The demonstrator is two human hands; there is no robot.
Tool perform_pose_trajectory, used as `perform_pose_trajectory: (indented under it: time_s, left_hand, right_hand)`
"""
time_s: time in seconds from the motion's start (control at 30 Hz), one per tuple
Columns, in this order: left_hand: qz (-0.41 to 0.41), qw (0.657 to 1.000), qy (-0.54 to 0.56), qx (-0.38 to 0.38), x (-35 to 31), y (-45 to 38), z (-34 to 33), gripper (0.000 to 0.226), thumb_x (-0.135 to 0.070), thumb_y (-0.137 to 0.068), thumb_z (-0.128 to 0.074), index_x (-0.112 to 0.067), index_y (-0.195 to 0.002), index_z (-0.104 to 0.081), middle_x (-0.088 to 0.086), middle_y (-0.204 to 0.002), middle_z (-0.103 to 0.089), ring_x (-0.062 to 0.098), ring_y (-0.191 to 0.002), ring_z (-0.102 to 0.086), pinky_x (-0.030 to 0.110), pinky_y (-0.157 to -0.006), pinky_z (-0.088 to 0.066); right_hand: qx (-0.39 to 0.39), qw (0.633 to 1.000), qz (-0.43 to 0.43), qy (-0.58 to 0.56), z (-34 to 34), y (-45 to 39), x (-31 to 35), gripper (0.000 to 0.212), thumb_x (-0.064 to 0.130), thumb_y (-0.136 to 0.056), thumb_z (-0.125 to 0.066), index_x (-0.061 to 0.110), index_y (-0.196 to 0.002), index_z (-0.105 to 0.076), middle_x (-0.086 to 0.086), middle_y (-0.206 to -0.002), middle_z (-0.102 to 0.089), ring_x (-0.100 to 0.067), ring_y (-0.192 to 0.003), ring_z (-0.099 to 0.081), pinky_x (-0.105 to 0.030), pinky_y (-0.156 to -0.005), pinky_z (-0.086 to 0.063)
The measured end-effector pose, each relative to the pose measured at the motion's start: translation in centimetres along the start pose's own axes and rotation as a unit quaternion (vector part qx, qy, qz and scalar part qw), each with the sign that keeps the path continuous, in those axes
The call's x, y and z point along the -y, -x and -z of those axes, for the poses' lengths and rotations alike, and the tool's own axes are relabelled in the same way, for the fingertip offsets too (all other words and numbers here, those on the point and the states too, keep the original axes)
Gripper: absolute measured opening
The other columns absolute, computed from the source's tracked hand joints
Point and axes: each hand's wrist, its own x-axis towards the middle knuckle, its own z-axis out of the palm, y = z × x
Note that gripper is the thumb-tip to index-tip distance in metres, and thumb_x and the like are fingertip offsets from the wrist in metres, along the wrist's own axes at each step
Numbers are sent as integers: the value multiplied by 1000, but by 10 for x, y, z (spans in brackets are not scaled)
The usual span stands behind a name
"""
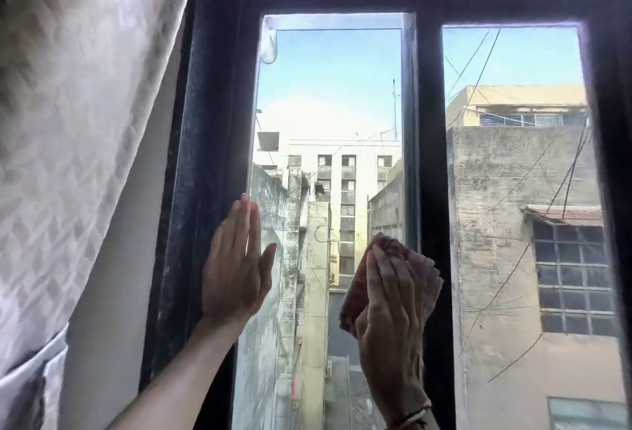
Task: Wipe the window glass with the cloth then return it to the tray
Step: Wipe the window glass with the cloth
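Note:
A tall pane of window glass (328, 94) sits in a dark frame (208, 121) in front of me. My right hand (390, 306) presses a reddish-pink cloth (355, 289) flat against the lower right part of this pane, beside the dark middle post. The cloth spreads under my palm and fingers, and its edges stick out on both sides. My left hand (236, 269) lies flat and open against the frame's left inner edge, its thumb over the glass. No tray is in view.
A pale patterned curtain (75, 121) hangs at the left, pulled aside. A second pane (513, 60) is to the right of the middle post (434, 156). A whitish smear (269, 46) marks the top left corner of the glass. Buildings and wires show outside.

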Motion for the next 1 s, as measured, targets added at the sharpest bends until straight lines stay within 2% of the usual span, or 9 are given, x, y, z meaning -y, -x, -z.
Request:
perform_pose_trajectory:
  time_s: [0.1,0.2,0.3,0.4,0.5,0.6,0.7,0.87,1.0]
  left_hand:
    - [12,1000,6,-15,2,4,-2,74,-50,-107,-3,-6,-165,-19,12,-175,-18,26,-164,-20,49,-133,-26]
    - [26,999,13,-40,6,6,-5,72,-48,-108,-6,-7,-164,-22,12,-175,-21,26,-163,-23,50,-133,-25]
    - [26,996,52,-71,5,4,-6,71,-47,-108,-5,-7,-163,-26,10,-172,-23,26,-161,-26,50,-133,-25]
    - [7,995,68,-73,12,6,-3,64,-43,-109,-12,-8,-161,-23,9,-170,-22,27,-159,-27,52,-132,-27]
    - [-48,997,44,-47,23,18,-2,61,-32,-109,-25,-3,-162,-26,16,-172,-25,30,-160,-27,56,-130,-32]
    - [-54,997,31,-52,24,22,-3,61,-30,-108,-26,-1,-162,-26,18,-172,-25,31,-161,-25,53,-130,-31]
    - [-39,997,35,-59,21,18,-1,62,-29,-106,-27,-1,-161,-26,18,-172,-24,31,-161,-23,50,-131,-29]
    - [-49,996,44,-55,23,20,4,58,-23,-106,-29,0,-159,-30,20,-169,-30,34,-159,-29,55,-129,-34]
    - [-60,996,49,-53,27,22,2,57,-11,-104,-37,5,-158,-32,22,-169,-30,36,-159,-30,57,-128,-35]
  right_hand:
    - [21,1000,-10,-9,-7,6,6,61,19,-108,-34,-3,-165,-25,-25,-174,-31,-41,-166,-24,-70,-137,-21]
    - [37,997,-70,3,-13,-24,15,69,35,-112,-27,-3,-168,-15,-24,-180,-13,-37,-171,-10,-65,-140,-16]
    - [23,1000,8,6,-29,-55,41,68,31,-113,-34,-1,-170,-15,-20,-181,-12,-32,-171,-7,-53,-143,-5]
    - [70,989,126,30,-32,-37,46,68,28,-112,-40,3,-171,-17,-15,-183,-15,-27,-172,-8,-44,-144,5]
    - [101,982,150,62,-9,2,10,67,28,-111,-35,7,-172,-16,-13,-184,-11,-29,-172,-10,-40,-142,15]
    - [59,987,119,94,-6,-25,2,63,31,-114,-26,7,-171,-19,-18,-183,-12,-34,-171,-12,-46,-142,10]
    - [19,995,79,58,-29,-82,52,61,30,-113,-33,8,-170,-26,-19,-180,-19,-37,-170,-16,-59,-142,-12]
    - [89,971,218,34,-27,-1,57,67,26,-110,-42,16,-172,-20,-9,-183,-19,-31,-171,-16,-62,-137,-26]
    - [43,982,180,45,-19,-46,20,63,27,-111,-38,14,-171,-26,-10,-182,-24,-30,-170,-20,-52,-143,-5]
